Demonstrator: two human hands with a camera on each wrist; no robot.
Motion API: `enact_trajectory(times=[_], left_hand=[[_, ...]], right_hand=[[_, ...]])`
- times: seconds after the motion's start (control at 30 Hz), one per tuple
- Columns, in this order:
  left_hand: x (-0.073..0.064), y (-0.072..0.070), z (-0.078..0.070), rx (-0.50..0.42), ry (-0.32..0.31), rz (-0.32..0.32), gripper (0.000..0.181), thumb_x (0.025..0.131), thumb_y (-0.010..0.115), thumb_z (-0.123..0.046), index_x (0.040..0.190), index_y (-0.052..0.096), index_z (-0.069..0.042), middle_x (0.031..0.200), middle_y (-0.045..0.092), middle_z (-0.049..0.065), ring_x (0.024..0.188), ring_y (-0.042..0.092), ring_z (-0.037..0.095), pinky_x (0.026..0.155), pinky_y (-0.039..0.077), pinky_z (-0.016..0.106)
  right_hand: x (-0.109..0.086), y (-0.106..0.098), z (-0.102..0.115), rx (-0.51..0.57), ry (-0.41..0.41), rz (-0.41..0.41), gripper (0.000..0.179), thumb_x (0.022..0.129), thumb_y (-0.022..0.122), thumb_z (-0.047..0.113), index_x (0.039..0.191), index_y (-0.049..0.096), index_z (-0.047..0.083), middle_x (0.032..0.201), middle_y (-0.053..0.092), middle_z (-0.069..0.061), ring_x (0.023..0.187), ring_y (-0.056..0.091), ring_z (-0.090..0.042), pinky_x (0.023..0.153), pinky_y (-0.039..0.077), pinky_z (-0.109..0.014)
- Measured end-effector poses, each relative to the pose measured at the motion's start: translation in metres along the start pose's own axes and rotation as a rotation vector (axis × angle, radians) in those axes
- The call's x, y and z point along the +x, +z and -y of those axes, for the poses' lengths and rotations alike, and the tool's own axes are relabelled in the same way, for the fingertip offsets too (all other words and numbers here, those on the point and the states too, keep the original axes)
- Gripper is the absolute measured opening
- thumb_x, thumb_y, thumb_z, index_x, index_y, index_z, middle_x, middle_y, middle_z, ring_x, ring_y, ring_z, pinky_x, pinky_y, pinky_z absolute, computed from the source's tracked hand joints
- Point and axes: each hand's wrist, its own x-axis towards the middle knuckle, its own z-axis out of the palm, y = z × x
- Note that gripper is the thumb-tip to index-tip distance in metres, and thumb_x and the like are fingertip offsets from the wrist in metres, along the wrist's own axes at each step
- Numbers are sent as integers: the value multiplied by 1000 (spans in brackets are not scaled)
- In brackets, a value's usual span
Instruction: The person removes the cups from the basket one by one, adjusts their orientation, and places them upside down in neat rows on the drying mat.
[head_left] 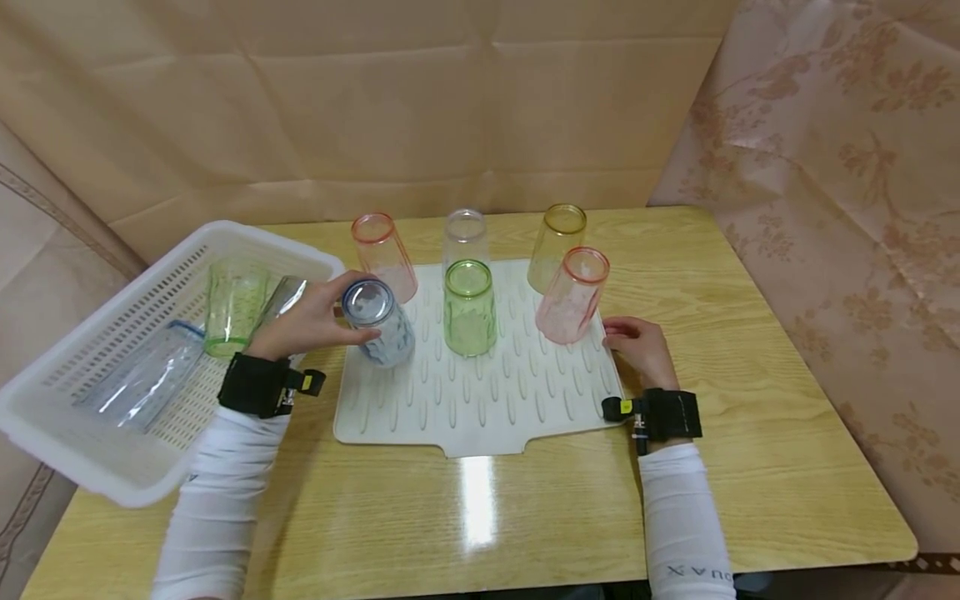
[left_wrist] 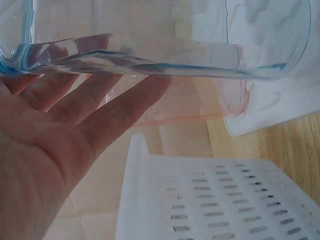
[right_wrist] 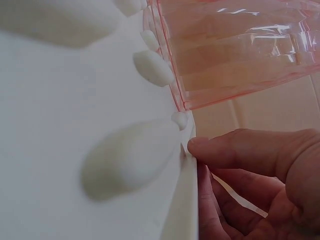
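My left hand [head_left: 307, 321] grips a clear blue glass [head_left: 386, 329] that is upside down at the left side of the white draining board [head_left: 480, 408]. Whether its rim touches the board cannot be told. In the left wrist view the fingers [left_wrist: 120, 102] lie along the glass wall. My right hand [head_left: 640, 346] pinches the board's right edge, thumb on top and fingers below. Upside down on the board stand a green glass [head_left: 469, 312], a pink glass [head_left: 572, 300], a clear glass [head_left: 465, 237] and a yellow glass [head_left: 553, 250]. Another pink glass [head_left: 386, 258] stands at the back left corner.
At the left a white slotted basket [head_left: 112, 333] holds a green glass [head_left: 234, 308], a blue-rimmed clear glass [head_left: 150, 375] and a greyish glass [head_left: 283, 298] partly behind my left hand. The wooden table [head_left: 765, 433] meets a beige cloth [head_left: 420, 108] at the back.
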Motion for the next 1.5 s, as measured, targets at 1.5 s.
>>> enact_trajectory(times=[1.5], left_hand=[[8,-3,14,-178,-104,24,80,82,75,-3,146,29,-10,128,50,24,116,49,35,94,41,55]], right_hand=[[2,0,-3,38,-15,-20,31,87,63,-3,117,62,-12,103,62,-24,80,56,-13,67,47,-16]])
